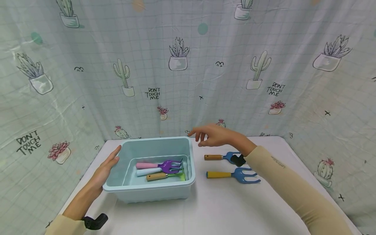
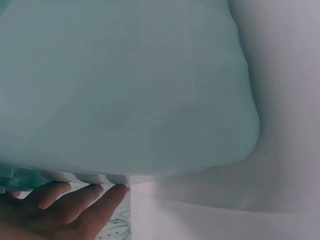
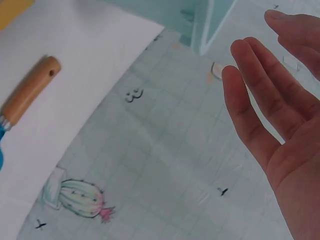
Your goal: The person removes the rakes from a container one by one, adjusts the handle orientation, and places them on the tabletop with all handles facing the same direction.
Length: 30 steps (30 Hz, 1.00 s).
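Note:
A light blue plastic bin point(image 1: 152, 192) stands on the table. My left hand point(image 1: 104, 168) rests against its left side, fingers extended along the rim; in the left wrist view the fingertips point(image 2: 117, 192) meet the rim's edge. My right hand point(image 1: 215, 134) is raised near the bin's back right corner, fingers loosely bent, holding nothing. Inside the bin lie a purple garden fork point(image 1: 168, 166) with a pink handle, a light blue handle point(image 1: 148, 171) and a green-headed tool point(image 1: 157, 176) with a wooden handle. The light blue handle's head is mostly hidden.
To the right of the bin lie a blue garden fork point(image 1: 213, 157) with a wooden handle, partly behind the right wrist's black camera point(image 1: 238, 160), and a blue fork point(image 1: 242, 175) with a yellow handle. Cactus-print cloth point(image 1: 199, 81) surrounds the white table point(image 1: 211, 209) at the back and sides.

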{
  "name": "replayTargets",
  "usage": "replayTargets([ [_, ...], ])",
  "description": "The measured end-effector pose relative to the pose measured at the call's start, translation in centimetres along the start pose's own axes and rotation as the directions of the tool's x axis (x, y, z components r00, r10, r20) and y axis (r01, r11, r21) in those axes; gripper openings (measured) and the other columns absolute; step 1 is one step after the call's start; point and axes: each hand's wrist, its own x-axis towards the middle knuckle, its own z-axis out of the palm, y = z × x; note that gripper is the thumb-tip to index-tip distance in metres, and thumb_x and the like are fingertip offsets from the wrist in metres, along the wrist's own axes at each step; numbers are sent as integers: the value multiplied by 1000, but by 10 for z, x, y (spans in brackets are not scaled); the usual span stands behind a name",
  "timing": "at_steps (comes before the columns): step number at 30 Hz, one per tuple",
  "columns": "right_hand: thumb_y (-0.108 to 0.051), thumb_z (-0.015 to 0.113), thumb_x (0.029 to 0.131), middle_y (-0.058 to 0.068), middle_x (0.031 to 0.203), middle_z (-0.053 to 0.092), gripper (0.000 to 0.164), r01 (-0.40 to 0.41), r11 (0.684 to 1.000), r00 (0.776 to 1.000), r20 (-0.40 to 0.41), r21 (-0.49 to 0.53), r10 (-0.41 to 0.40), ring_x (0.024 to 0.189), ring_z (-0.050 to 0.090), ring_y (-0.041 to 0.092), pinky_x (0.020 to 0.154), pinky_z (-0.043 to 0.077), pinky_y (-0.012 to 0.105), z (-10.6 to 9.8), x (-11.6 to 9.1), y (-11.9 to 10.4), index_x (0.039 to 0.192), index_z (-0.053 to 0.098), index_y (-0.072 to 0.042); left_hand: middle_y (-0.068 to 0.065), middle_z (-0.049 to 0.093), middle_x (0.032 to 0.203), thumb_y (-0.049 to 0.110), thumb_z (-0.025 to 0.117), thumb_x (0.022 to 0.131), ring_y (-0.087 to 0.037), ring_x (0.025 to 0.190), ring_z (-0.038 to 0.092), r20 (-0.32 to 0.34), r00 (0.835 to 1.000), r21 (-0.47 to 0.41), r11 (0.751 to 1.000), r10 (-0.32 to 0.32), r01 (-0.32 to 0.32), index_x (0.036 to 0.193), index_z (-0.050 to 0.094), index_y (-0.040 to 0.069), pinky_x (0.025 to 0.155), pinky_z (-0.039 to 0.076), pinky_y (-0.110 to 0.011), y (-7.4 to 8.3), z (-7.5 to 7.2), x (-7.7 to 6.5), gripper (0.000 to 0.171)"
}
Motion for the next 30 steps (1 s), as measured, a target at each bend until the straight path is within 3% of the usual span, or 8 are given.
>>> replayTargets([
  [18, -17, 67, 99, 4, 117, 75, 43, 65, 997, 996, 68, -35, -62, 107, 71, 18, 88, 59, 31, -3, 66, -40, 141, 61, -22, -1, -16, 175, 45, 22, 113, -44, 160, -15, -2, 1000, 3, 1000, -10, 10, 164, -6, 44, 117, 2, -81, -1, -1, 2, 58],
  [25, -23, 70, 98, -2, 114, 76, 43, 81, 995, 991, 112, -61, -74, 108, 71, 13, 92, 57, 29, 10, 94, -53, 140, 62, -25, 0, -16, 174, 47, 21, 113, -44, 160, -14, -1, 1000, 5, 1000, -20, 20, 163, -7, 46, 118, 3, -81, -1, 0, 1, 58],
  [30, -22, 71, 97, -1, 115, 76, 44, 84, 996, 987, 135, -2, -83, 109, 72, 13, 92, 57, 27, 22, 113, -60, 140, 62, -23, -1, -15, 175, 48, 23, 112, -44, 160, -14, -3, 1000, -5, 1000, -3, 3, 164, -6, 43, 118, 2, -81, -1, 0, 1, 59],
])
